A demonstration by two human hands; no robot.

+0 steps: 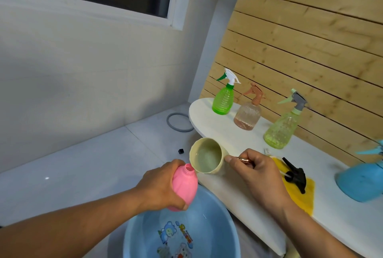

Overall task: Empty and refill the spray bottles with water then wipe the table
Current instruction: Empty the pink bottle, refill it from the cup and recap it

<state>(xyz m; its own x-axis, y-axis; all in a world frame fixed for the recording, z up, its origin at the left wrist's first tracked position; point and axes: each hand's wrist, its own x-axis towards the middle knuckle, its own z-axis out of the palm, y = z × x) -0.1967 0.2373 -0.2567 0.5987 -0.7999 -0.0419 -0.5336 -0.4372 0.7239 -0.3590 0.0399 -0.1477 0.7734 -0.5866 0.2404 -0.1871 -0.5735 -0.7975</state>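
Note:
My left hand (159,187) grips a pink bottle (184,185) with its spray head off, neck pointing up, above the blue basin (223,222). My right hand (259,172) holds the copper handle of a cream cup (207,157) with water in it. The cup is tilted, its rim touching the bottle's open neck. A black spray head (295,173) lies on a yellow cloth (300,193) on the white table (223,131).
On the table stand a green bottle (223,100), a brownish clear bottle (247,114), a pale green bottle (281,129) and a blue bottle (362,183) at the right edge. A grey ring (172,125) and a small black cap (181,151) lie on the floor.

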